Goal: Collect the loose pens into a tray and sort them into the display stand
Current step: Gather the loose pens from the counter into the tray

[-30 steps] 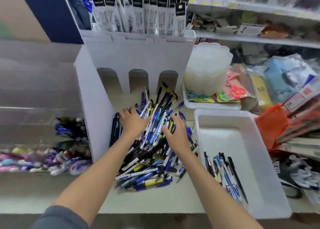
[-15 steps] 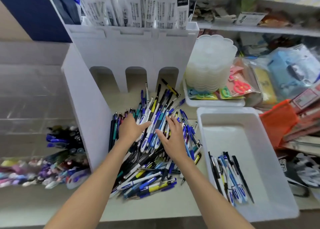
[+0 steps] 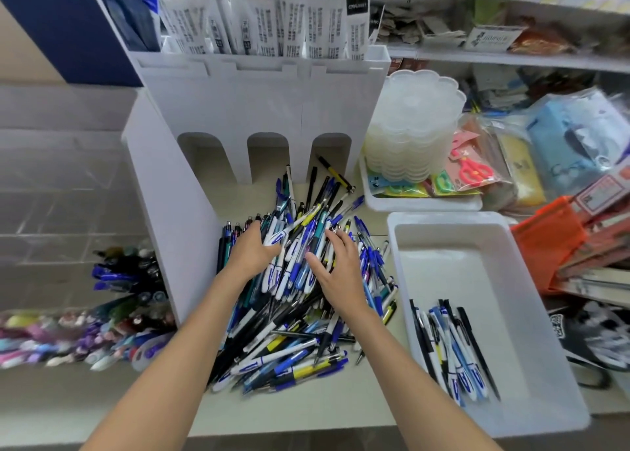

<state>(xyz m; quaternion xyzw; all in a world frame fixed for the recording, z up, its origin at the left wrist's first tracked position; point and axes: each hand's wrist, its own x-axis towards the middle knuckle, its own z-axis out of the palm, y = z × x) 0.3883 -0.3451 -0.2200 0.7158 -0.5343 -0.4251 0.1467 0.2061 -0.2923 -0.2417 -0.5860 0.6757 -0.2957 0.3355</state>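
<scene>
left hand and right hand now press the pens closer together.

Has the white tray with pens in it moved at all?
No. The white tray still sits just in front of the container tray, same gap.

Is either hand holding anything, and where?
Nothing held: left hand and right hand rest flat on the heap of blue, white and black plastic pens.

Bright, even overhead light; shadows soft. Wide-angle bending at the edges. Motion blur smears the left and right margins; centre sharp.
</scene>
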